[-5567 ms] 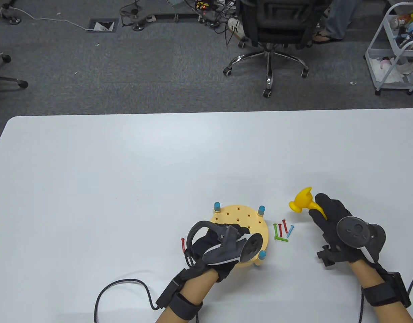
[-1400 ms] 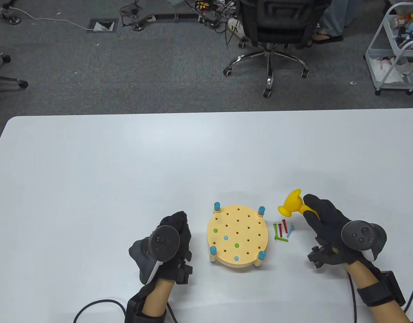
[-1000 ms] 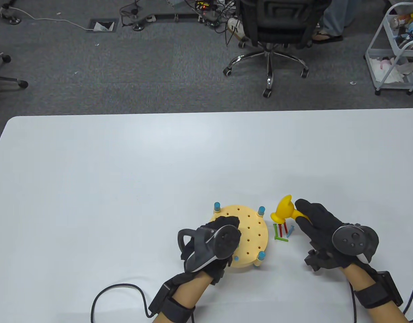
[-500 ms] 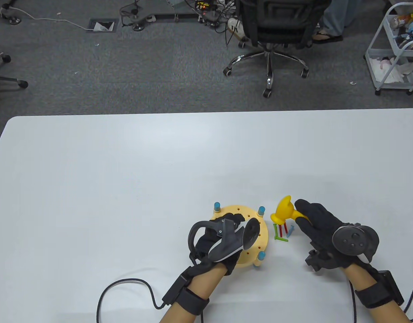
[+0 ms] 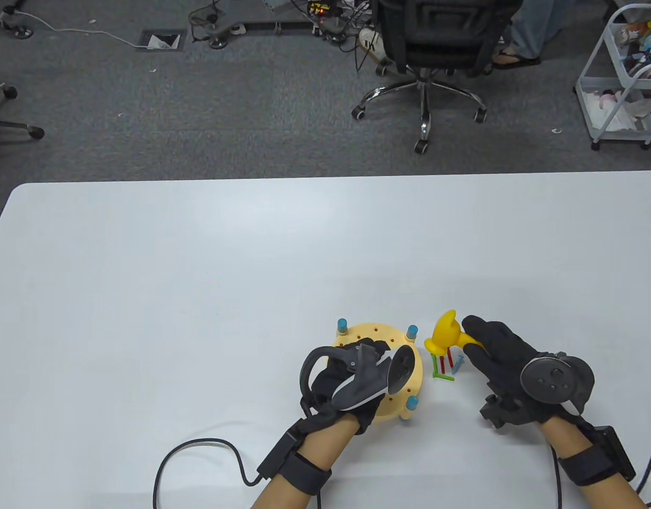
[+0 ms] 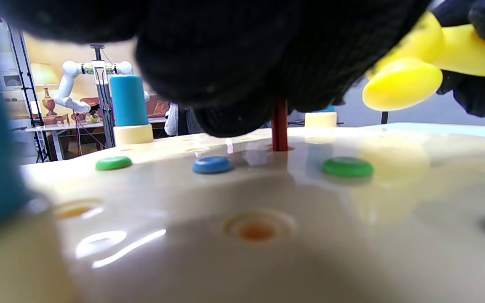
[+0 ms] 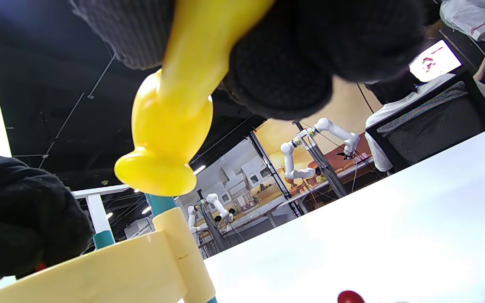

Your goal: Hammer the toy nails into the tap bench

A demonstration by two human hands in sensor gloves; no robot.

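On the white table (image 5: pixel 198 275) our round cream bench (image 5: pixel 376 336) sits near the front edge, its blue-capped legs at the corners, and we judge the job partly done. The wrist view shows three nails already sunk flush in its top: a green one (image 6: pixel 113 163), a blue one (image 6: pixel 211 165) and another green (image 6: pixel 347 166); several holes are bare. Our left hand (image 5: pixel 352 384) rests over the bench, fingers pinched round a red nail (image 6: pixel 280 125) that stands upright with its tip in a hole, not yet driven. Our right hand (image 5: pixel 508 366) is wrapped round the handle of the yellow hammer (image 5: pixel 443 335), whose head hangs just beside the bench's right edge. Under it lie the spare nails (image 5: pixel 445 367), red, green and blue, waiting on the table.
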